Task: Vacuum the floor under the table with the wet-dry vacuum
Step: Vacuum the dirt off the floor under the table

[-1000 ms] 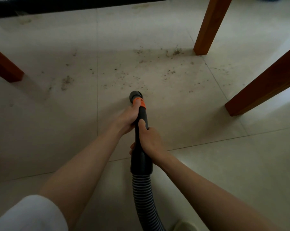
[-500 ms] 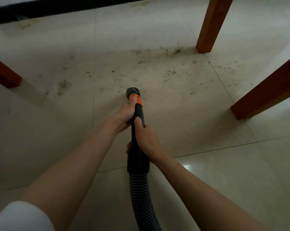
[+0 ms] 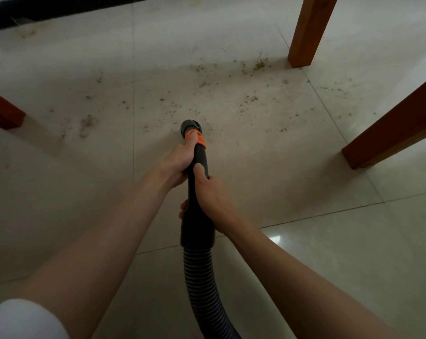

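Observation:
I hold a black vacuum hose [image 3: 202,277] whose rigid nozzle tube [image 3: 200,162] has an orange collar near its tip. The nozzle mouth [image 3: 190,126] points down at the pale tiled floor [image 3: 268,167] in the middle of the view. My left hand [image 3: 180,160] grips the tube just behind the orange collar. My right hand [image 3: 212,199] grips it lower down, near the cuff where the ribbed hose starts. Brown crumbs and dust [image 3: 248,101] lie scattered on the tiles beyond and to the right of the nozzle, and a smudge of dirt [image 3: 87,123] lies to the left.
Brown wooden table legs stand around the dirty patch: one at the far right [image 3: 307,30], one slanting at the right edge [image 3: 393,128], one at the left edge [image 3: 1,111]. A dark baseboard [image 3: 60,6] runs along the top left.
The nozzle and both hands have crept slightly forward and left over the tiles; the grip is unchanged. The view has shifted a little, so the table legs sit further right.

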